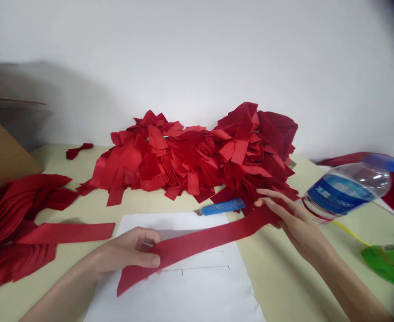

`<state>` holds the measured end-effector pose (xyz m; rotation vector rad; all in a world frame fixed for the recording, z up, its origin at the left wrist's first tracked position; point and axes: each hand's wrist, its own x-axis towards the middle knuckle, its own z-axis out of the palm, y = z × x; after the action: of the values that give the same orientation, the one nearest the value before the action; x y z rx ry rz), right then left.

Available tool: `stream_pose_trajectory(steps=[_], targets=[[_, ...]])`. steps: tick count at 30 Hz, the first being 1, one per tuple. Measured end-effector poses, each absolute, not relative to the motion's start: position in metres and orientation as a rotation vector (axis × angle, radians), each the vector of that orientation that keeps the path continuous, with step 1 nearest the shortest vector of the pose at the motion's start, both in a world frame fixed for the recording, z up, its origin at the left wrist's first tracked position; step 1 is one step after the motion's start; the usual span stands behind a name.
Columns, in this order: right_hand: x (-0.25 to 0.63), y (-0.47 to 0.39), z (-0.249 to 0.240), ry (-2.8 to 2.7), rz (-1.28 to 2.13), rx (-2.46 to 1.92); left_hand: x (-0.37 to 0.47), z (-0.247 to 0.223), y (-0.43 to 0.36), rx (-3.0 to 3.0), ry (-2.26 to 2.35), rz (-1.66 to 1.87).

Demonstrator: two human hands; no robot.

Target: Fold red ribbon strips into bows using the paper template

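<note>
A long red fabric strip (210, 240) stretches over a white paper sheet (190, 295) marked with thin black lines. My left hand (130, 252) pinches the strip near its left end, thumb on top, and the tip hangs past the fingers. At the strip's right end is my right hand (289, 214), its fingers extended beside and over the cloth; whether they grip it cannot be made out. Just beyond the strip lies a blue utility knife (222, 207) with its blade pointing left.
Behind the paper rises a large heap of red fabric pieces (190, 161). More red strips (23, 214) lie at the left near a cardboard box (6, 147). A plastic bottle (347, 190) and a green round item (387, 264) are at the right.
</note>
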<state>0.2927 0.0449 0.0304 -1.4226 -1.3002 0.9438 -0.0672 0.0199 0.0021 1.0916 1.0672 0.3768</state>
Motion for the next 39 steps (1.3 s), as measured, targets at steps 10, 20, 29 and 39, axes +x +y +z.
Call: stream_pose_trajectory(steps=[10,20,29,39], targets=[[0.305,0.028,0.067,-1.291,0.393,-1.607,-0.086,-0.009,0.026,1.215,1.116,0.168],[0.338,0.012,0.076,-1.173,0.889,-1.219,-0.082,0.008,0.035,1.149,1.199,0.516],[0.193,-0.009,0.068,-2.270,0.979,-1.010,-0.007,0.000,-0.003,1.017,0.945,0.603],[0.166,0.000,0.049,-2.418,0.841,-1.115,-0.009,0.010,-0.010,1.033,0.772,0.435]])
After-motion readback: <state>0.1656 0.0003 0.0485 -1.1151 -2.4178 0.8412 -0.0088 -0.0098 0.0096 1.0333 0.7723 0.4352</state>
